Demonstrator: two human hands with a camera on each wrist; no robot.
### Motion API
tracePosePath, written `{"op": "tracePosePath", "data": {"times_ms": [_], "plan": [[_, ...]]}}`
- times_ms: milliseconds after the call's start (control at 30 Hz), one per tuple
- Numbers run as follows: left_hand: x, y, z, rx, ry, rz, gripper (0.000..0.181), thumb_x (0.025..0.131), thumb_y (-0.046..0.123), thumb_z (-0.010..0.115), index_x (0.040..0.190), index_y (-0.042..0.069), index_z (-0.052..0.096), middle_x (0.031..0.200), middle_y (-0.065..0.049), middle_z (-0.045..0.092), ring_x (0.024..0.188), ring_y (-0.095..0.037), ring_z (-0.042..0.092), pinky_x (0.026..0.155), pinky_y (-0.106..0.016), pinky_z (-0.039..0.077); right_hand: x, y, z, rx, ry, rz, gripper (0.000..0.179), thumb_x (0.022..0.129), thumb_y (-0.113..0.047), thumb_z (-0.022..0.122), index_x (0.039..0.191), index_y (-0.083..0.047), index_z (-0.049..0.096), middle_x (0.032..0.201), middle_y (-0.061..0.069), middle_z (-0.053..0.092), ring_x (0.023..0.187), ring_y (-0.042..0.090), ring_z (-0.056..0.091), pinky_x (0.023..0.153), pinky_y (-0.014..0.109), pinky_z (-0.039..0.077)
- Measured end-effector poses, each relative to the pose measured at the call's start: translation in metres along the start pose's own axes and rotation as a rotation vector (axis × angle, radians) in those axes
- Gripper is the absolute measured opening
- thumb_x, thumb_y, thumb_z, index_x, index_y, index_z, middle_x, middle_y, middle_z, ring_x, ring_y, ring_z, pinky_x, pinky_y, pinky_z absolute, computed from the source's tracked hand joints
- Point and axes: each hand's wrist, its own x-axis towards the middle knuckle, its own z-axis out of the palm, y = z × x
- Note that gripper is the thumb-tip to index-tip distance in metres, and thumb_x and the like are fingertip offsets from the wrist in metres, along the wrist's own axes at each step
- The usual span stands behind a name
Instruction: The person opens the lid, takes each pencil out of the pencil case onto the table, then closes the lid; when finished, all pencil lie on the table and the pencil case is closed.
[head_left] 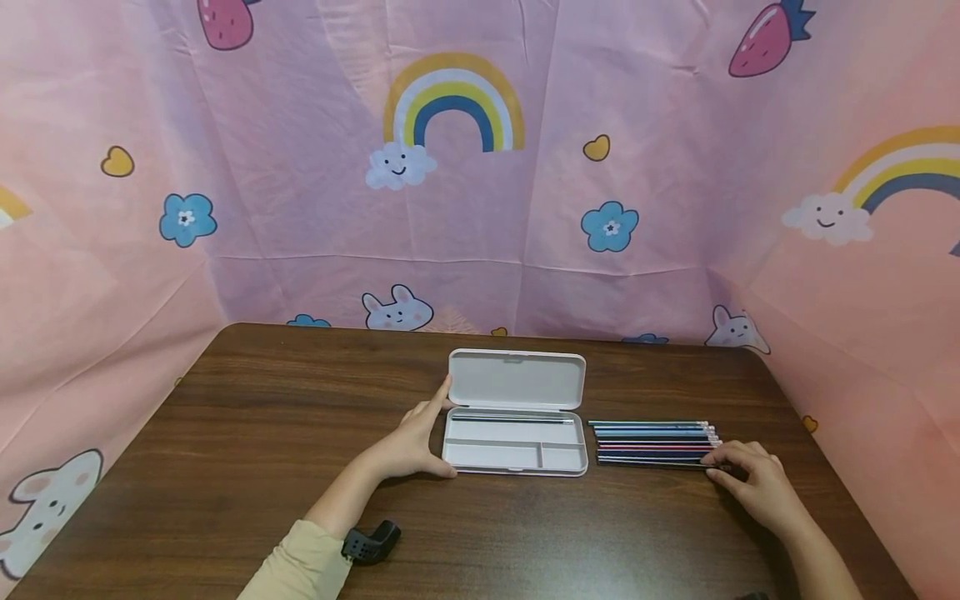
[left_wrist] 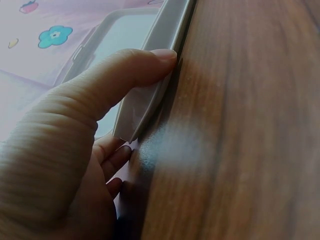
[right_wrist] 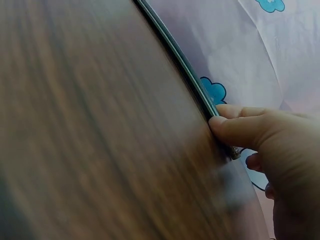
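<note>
A white pencil case [head_left: 487,455] lies on the table with its lid [head_left: 517,380] raised at the back. Dark pencils [head_left: 517,420] rest in its rear compartment; the two front compartments hold nothing. My left hand [head_left: 411,443] grips the case's left end, thumb [left_wrist: 155,67] on the front side and fingers towards the hinge. To the right of the case lies a row of several pencils [head_left: 648,442], side by side, eraser ends to the right. My right hand [head_left: 756,483] pinches the nearest dark pencil [right_wrist: 182,62] near its right end, between thumb and index finger.
A brown wood-grain table [head_left: 262,433] carries everything. Pink and lilac printed cloth [head_left: 300,167] hangs behind it and along both sides. The left wrist wears a black strap device [head_left: 371,543].
</note>
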Motion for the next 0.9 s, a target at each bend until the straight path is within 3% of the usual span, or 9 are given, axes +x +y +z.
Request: {"op": "tracePosePath", "data": {"times_ms": [533,900], "plan": [[0.000,0.001,0.000,0.001,-0.004,-0.014,0.137,0.060,0.031,0.092,0.152,0.036,-0.009,0.141,0.003,0.039,0.134,-0.028,0.025,0.102,-0.060,0.021,0.003,-0.006,0.002,-0.009,0.050,-0.045,0.030,0.067,0.003,0.081,0.086,-0.018,0.073,0.089,-0.008,0.066,0.086,0.001,0.045,0.071,0.035,0.023],[0.001,-0.002,0.001,0.009,-0.001,0.005,0.137,0.061,0.033,0.092,0.153,0.035,-0.009,0.141,0.003,0.040,0.135,-0.026,0.024,0.104,-0.059,0.019,0.019,-0.028,0.011,0.046,0.061,-0.075,0.028,0.068,0.000,0.082,0.092,-0.014,0.074,0.092,-0.005,0.065,0.088,0.002,0.046,0.073,0.033,0.024]]}}
